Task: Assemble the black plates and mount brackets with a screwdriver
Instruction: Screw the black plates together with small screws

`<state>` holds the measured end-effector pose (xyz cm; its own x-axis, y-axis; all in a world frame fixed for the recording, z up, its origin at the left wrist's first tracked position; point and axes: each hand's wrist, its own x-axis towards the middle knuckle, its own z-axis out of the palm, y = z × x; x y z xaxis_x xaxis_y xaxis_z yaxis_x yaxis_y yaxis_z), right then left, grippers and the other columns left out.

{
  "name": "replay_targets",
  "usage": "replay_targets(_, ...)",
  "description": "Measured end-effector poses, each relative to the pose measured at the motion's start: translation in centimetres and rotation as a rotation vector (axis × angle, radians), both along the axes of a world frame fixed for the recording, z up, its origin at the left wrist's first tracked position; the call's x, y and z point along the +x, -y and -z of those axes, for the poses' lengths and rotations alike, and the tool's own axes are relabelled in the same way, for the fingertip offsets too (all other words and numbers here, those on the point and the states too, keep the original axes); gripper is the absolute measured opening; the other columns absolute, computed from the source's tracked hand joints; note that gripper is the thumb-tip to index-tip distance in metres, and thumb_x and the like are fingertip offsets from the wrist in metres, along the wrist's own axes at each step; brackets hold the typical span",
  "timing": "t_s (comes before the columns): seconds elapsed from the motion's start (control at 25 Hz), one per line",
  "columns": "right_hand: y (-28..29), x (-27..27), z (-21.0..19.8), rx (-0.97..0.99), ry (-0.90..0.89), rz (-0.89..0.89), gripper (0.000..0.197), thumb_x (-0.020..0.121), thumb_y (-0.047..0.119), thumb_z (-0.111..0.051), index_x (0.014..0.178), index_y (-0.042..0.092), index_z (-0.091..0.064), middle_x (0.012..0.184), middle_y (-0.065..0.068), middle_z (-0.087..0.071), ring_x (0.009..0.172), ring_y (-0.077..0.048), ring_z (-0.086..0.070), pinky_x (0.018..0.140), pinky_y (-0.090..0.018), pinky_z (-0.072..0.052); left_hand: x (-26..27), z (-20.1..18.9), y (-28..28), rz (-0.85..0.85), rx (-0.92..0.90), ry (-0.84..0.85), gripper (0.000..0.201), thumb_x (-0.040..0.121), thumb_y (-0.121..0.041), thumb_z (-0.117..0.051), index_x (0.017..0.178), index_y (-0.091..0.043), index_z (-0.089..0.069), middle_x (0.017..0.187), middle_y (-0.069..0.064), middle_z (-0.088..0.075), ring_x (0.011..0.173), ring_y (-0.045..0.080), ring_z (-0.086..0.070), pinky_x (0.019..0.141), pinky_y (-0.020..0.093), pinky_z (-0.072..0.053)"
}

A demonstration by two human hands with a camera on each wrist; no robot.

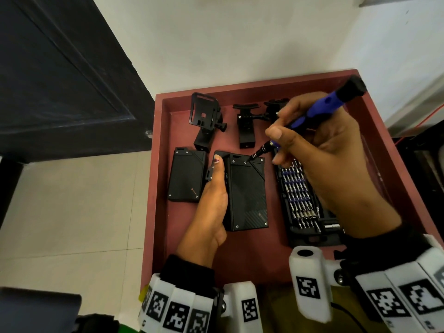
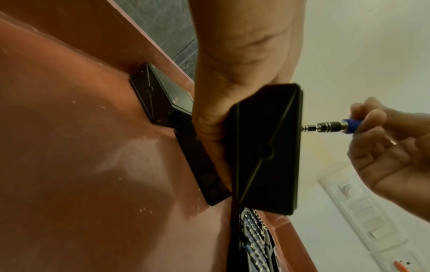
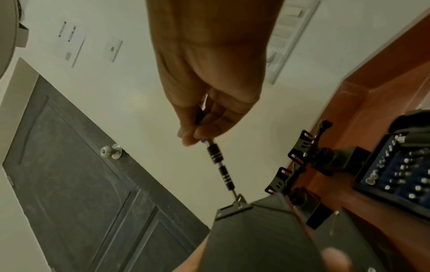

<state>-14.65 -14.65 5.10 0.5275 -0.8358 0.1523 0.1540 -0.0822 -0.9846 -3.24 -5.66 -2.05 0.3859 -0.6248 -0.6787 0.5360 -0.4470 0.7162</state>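
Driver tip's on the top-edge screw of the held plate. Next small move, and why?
Probably twist the screwdriver in place, pressing lightly down. Its tip sits at a screw near the top edge of the black plate, the right hand pinches the handle, and the left hand grips the plate's left side, bracing it.

Nothing there could be read. The white wrist bands (image 1: pixel 177 313) carried only black-and-white square code patterns, no letters or numbers. A small orange mark sat near the lower corner of the left black plate (image 1: pixel 186 175), and a faint one on the held black plate (image 1: pixel 249 195), both too small to make out. The paper notices (image 3: pixel 69 41) on the wall were blurred to grey smears.
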Motion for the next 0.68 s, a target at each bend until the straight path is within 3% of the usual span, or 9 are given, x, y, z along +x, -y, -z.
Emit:
replay_targets(0.08, 0.39, -0.52, -0.22, 0.066, -0.004, -0.131, 0.012, 0.088, 0.009, -0.059, 0.099, 0.009, -0.053, 0.09, -0.008, -0.065, 0.066, -0.017, -0.069, 0.066, -0.027, -0.057, 0.34, 0.02, -0.02, -0.018, -0.001, 0.013, 0.067, 0.081, -0.073, -0.036, 0.103, -0.021, -0.072, 0.103, 0.006, -0.074, 0.099, 0.023, -0.07, 0.095, 0.046, -0.052)
replay_targets(0.16, 0.81, -0.99, -0.33, 0.091, -0.034, -0.221, 0.015, 0.092, 0.001, -0.051, 0.106, 0.007, -0.052, 0.098, -0.008, -0.065, 0.079, -0.02, -0.072, 0.076, -0.031, -0.059, 0.54, 0.03, -0.11, -0.021, 0.008, 0.016, 0.063, 0.087, -0.07, -0.033, 0.098, -0.022, -0.073, 0.1, 0.004, -0.075, 0.097, 0.022, -0.07, 0.094, 0.044, -0.052)
replay_targets(0.24, 0.99, -1.2, -0.49, 0.056, -0.075, -0.171, 0.016, 0.088, -0.001, -0.055, 0.104, 0.004, -0.055, 0.098, -0.007, -0.069, 0.075, -0.019, -0.072, 0.07, -0.029, -0.059, 0.47, -0.12, -0.08, -0.023, 0.017, 0.016, 0.063, 0.087, -0.07, -0.034, 0.098, -0.021, -0.072, 0.099, 0.005, -0.075, 0.096, 0.022, -0.071, 0.092, 0.044, -0.053)
replay_targets(0.32, 0.8, -1.11, -0.63, -0.038, -0.134, -0.051, 0.019, 0.077, 0.013, -0.068, 0.093, 0.007, -0.06, 0.089, -0.007, -0.071, 0.064, -0.018, -0.07, 0.059, -0.024, -0.057, 0.29, -0.23, -0.09, -0.026, 0.018, 0.01, 0.061, 0.088, -0.069, -0.034, 0.096, -0.021, -0.072, 0.097, 0.004, -0.076, 0.094, 0.022, -0.071, 0.087, 0.042, -0.055)
replay_targets(0.4, 0.48, -1.01, -0.47, -0.155, -0.234, 0.066, 0.023, 0.071, 0.024, -0.075, 0.077, 0.015, -0.054, 0.073, -0.005, -0.066, 0.057, -0.019, -0.066, 0.052, -0.019, -0.052, 0.16, -0.38, -0.08, -0.026, 0.004, 0.002, 0.06, 0.088, -0.069, -0.035, 0.099, -0.022, -0.071, 0.099, 0.004, -0.075, 0.094, 0.022, -0.071, 0.085, 0.041, -0.056)
replay_targets(0.52, 0.28, -0.76, 0.17, -0.258, -0.341, 0.186, 0.035, 0.078, 0.022, -0.076, 0.071, 0.014, -0.042, 0.065, -0.011, -0.053, 0.06, -0.029, -0.058, 0.052, -0.031, -0.05, 0.31, -0.3, -0.11, -0.034, 0.004, 0.001, 0.071, 0.077, -0.075, -0.039, 0.114, -0.022, -0.068, 0.108, 0.005, -0.073, 0.101, 0.023, -0.069, 0.093, 0.045, -0.053)
replay_targets(0.6, 0.36, -0.48, 0.27, -0.244, -0.27, 0.201, 0.028, 0.08, 0.015, -0.074, 0.077, 0.022, -0.047, 0.073, -0.004, -0.054, 0.065, -0.02, -0.057, 0.058, -0.025, -0.05, 0.31, -0.14, -0.08, -0.028, 0.003, -0.002, 0.073, 0.076, -0.076, -0.039, 0.118, -0.022, -0.067, 0.11, 0.005, -0.072, 0.102, 0.023, -0.069, 0.094, 0.047, -0.052)
replay_targets(0.68, 0.44, -0.21, 0.18, -0.288, -0.188, 0.188, 0.034, 0.078, 0.008, -0.073, 0.09, 0.028, -0.049, 0.09, 0.007, -0.056, 0.082, -0.007, -0.058, 0.068, -0.015, -0.049, 0.15, -0.14, -0.07, -0.009, 0.003, -0.004, 0.072, 0.078, -0.076, -0.038, 0.116, -0.023, -0.068, 0.109, 0.005, -0.073, 0.101, 0.023, -0.069, 0.092, 0.046, -0.053)
